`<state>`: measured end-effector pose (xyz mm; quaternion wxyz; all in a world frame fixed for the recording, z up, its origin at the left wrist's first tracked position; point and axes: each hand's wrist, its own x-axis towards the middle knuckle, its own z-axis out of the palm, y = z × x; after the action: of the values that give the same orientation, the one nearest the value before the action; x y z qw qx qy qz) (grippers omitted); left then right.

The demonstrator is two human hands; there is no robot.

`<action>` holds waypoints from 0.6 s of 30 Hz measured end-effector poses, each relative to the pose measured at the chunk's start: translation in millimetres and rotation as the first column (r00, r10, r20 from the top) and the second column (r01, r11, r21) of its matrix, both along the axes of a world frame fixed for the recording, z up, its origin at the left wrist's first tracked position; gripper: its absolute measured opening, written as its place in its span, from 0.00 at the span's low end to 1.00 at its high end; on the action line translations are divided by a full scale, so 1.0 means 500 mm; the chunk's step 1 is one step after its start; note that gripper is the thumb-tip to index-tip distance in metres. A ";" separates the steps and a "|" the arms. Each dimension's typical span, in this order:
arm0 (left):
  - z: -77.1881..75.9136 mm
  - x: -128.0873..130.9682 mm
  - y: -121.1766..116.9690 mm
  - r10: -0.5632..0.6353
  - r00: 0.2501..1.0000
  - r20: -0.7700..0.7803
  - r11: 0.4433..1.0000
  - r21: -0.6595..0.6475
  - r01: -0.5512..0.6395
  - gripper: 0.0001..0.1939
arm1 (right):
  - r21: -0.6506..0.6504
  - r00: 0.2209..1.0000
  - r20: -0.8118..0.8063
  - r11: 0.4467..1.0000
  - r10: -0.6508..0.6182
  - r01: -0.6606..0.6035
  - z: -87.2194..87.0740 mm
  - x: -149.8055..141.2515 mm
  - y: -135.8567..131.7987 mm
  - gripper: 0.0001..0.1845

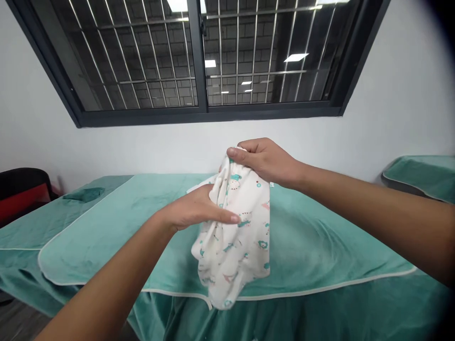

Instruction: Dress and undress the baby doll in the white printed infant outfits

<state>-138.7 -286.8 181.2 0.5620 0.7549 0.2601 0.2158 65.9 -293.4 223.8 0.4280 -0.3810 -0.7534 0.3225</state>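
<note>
A white baby garment or cloth (pixel 249 208), printed with small green and pink animal figures, hangs in folds above the bed; its exact kind is unclear. My right hand (pixel 265 158) pinches its gathered top edge between thumb and fingers. Lower down, my left hand (pixel 202 206) holds the left side, its thumb lying across the front and its fingers hidden behind the fabric. The cloth's lower end dangles loose over the front edge of the bed cover.
A light green velvet cover (pixel 106 213) with white piping lies over the bed. A dark-framed barred window (pixel 206 113) is in the white wall behind. On the left stands a black and red chair (pixel 24 199); at right is a green-covered headrest-like piece (pixel 423 173).
</note>
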 end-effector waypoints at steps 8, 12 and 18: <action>-0.027 0.004 0.030 0.238 0.935 0.262 0.967 0.029 -0.254 0.17 | -0.398 0.864 0.309 0.879 0.398 -0.263 -0.026 0.015 0.006 0.24; -0.030 -0.006 0.022 0.087 0.982 0.167 0.995 -0.060 -0.078 0.26 | -0.307 0.947 0.048 0.906 0.319 -0.290 -0.011 0.019 0.010 0.22; -0.035 -0.009 -0.005 -0.012 0.983 0.185 0.993 -0.111 0.033 0.33 | -0.328 0.912 -0.197 0.853 0.358 -0.406 -0.004 0.020 -0.006 0.26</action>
<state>-143.4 -289.1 163.5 0.6280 0.7014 0.2105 0.2632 76.0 -296.3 222.0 0.3254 -0.2741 -0.7123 0.5583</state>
